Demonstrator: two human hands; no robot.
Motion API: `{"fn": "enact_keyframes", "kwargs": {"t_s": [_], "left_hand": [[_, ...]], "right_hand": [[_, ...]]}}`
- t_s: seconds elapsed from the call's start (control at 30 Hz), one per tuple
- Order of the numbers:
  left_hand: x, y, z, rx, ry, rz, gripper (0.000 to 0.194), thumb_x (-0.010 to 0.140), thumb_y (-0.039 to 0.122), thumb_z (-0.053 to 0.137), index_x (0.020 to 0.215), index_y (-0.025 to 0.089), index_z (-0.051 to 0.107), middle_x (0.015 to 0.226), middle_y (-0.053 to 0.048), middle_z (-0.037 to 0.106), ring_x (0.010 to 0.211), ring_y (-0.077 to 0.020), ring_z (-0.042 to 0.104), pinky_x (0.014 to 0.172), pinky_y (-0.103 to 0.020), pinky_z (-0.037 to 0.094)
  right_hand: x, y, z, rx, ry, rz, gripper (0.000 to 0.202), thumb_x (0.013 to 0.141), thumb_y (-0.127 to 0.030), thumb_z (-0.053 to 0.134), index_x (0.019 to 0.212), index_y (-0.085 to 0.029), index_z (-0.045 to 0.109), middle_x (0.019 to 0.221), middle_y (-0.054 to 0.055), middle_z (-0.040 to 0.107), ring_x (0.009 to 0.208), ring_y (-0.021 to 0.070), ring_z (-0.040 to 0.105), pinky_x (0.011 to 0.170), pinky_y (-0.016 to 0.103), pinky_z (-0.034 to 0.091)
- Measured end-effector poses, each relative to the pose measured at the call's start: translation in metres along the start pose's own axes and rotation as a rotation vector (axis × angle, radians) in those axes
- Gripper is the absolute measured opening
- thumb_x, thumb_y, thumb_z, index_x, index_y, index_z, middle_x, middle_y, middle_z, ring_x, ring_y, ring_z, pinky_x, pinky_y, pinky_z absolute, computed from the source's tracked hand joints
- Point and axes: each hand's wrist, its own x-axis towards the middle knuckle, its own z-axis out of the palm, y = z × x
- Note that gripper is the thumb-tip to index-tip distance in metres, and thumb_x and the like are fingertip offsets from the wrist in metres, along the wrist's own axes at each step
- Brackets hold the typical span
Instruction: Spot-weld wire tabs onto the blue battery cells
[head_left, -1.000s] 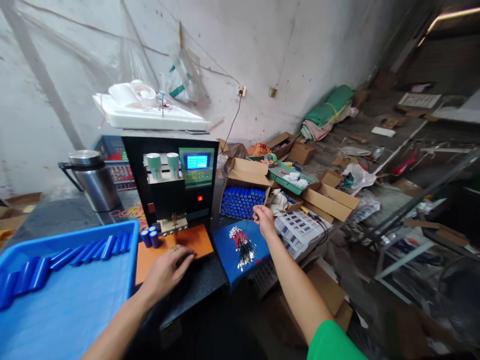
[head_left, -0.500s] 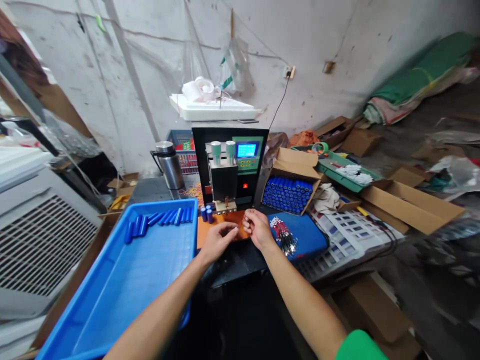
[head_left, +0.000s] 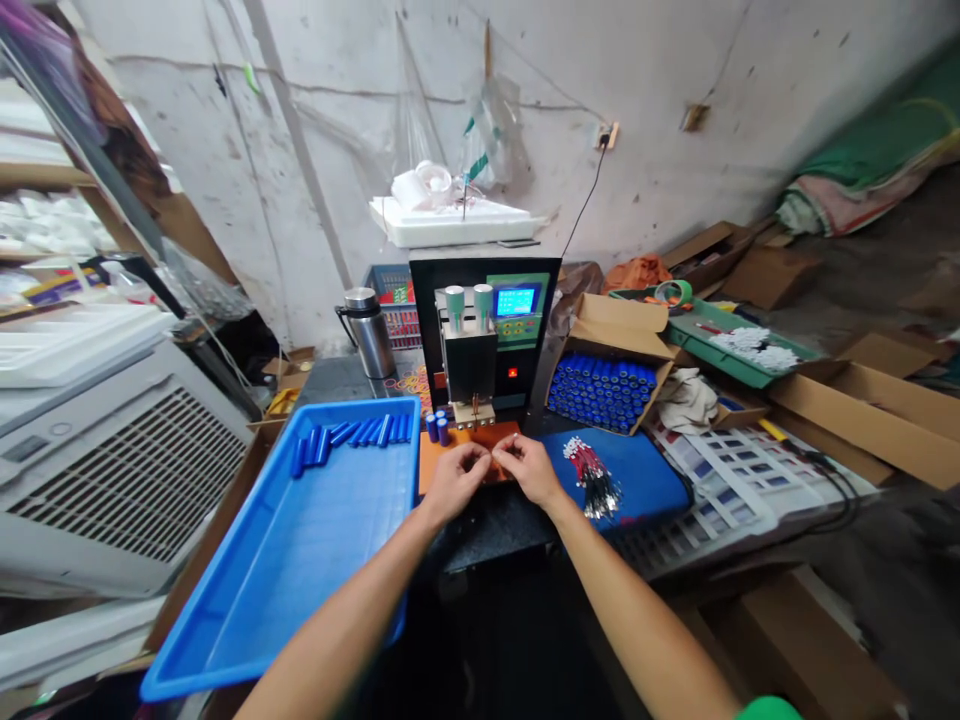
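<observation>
My left hand and my right hand meet above the orange board, fingertips pinched close together. What they hold between them is too small to make out. Directly behind them stands a black machine with a lit blue screen and two green-topped cylinders. A few blue cylindrical cells stand upright on the board, left of the machine's metal tip. Right of my right hand, a bundle of red and black wires with white connectors lies on a blue pad.
A blue tray with several blue cells is at the left. An open cardboard box full of blue cells stands right of the machine. Behind are a steel flask and a green tray. A grey slatted unit stands far left.
The whole view has shifted, so things appear farther right. My hands have come closer together, and the right hand's fingers have lowered towards the left fingertips.
</observation>
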Motion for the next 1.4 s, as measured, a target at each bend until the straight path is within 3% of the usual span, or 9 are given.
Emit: {"fn": "enact_keyframes", "kwargs": {"t_s": [0.2,0.3,0.37,0.53,0.67,0.83,1.03,1.23,1.4], "left_hand": [[-0.008,0.011,-0.019,0.253,0.331,0.174,0.036,0.087,0.033,0.048,0.056,0.021,0.035,0.05,0.004,0.034,0.049,-0.0098,0.034,0.051,-0.026,0.03],[-0.002,0.007,-0.031,0.311,0.615,0.193,0.02,0.084,0.024,0.051,0.065,0.021,0.044,0.063,0.002,0.045,0.061,-0.0132,0.044,0.059,-0.027,0.039],[0.005,0.0,-0.038,0.381,0.692,0.216,0.004,0.08,0.018,0.054,0.082,0.019,0.057,0.081,-0.003,0.056,0.078,-0.0172,0.053,0.07,-0.029,0.045],[0.014,-0.024,-0.048,0.395,0.538,0.214,0.033,0.08,0.013,0.051,0.11,0.02,0.064,0.113,-0.009,0.063,0.11,-0.0236,0.057,0.09,-0.038,0.048],[0.015,-0.033,-0.047,0.315,0.482,0.136,0.032,0.082,0.016,0.051,0.111,0.02,0.064,0.112,-0.008,0.067,0.104,-0.0223,0.062,0.091,-0.039,0.05],[0.015,-0.026,-0.047,0.216,0.564,0.067,0.021,0.084,0.025,0.056,0.102,0.018,0.064,0.095,-0.006,0.069,0.084,-0.0181,0.065,0.08,-0.033,0.053],[0.01,-0.005,-0.045,0.196,0.795,0.221,0.028,0.082,0.03,0.063,0.106,0.016,0.061,0.096,-0.006,0.066,0.079,-0.0146,0.062,0.074,-0.028,0.052],[0.002,0.004,-0.021,0.133,0.509,0.22,0.027,0.082,0.03,0.064,0.105,0.016,0.063,0.079,-0.002,0.066,0.063,-0.0111,0.059,0.062,-0.024,0.049],[0.002,0.002,-0.014,0.105,0.5,0.119,0.024,0.082,0.036,0.065,0.097,0.017,0.065,0.083,-0.003,0.069,0.066,-0.0127,0.063,0.062,-0.024,0.05]], "right_hand": [[0.002,0.01,0.0,0.162,0.095,0.11,0.017,0.07,-0.036,0.067,0.069,-0.02,0.06,0.053,-0.004,0.05,0.043,0.011,0.043,0.044,0.024,0.033],[0.001,0.009,0.001,0.154,0.098,0.109,0.019,0.068,-0.037,0.068,0.068,-0.02,0.06,0.054,-0.004,0.05,0.044,0.0108,0.044,0.044,0.024,0.034],[0.0,0.008,0.002,0.15,0.097,0.106,0.021,0.068,-0.038,0.069,0.068,-0.019,0.06,0.054,-0.004,0.05,0.043,0.0104,0.044,0.044,0.023,0.034],[-0.002,0.008,0.002,0.147,0.101,0.089,0.023,0.069,-0.039,0.068,0.068,-0.018,0.059,0.055,-0.004,0.05,0.045,0.0101,0.044,0.045,0.023,0.034],[-0.002,0.008,0.002,0.142,0.101,0.087,0.023,0.069,-0.04,0.067,0.069,-0.018,0.059,0.055,-0.004,0.05,0.045,0.0103,0.044,0.045,0.023,0.034],[-0.002,0.008,0.002,0.124,0.103,0.072,0.023,0.07,-0.04,0.066,0.068,-0.018,0.059,0.055,-0.004,0.05,0.045,0.0105,0.043,0.046,0.024,0.034],[0.0,0.01,0.002,0.092,0.12,0.052,0.021,0.072,-0.039,0.064,0.07,-0.019,0.061,0.055,-0.003,0.052,0.048,0.0124,0.045,0.048,0.025,0.036],[0.004,0.015,0.002,0.081,0.139,0.022,0.02,0.073,-0.038,0.063,0.07,-0.019,0.062,0.056,-0.002,0.053,0.054,0.0149,0.05,0.052,0.025,0.038],[0.005,0.015,0.002,0.096,0.155,0.022,0.019,0.073,-0.038,0.063,0.071,-0.019,0.062,0.058,-0.001,0.056,0.058,0.0161,0.053,0.053,0.026,0.04]]}}
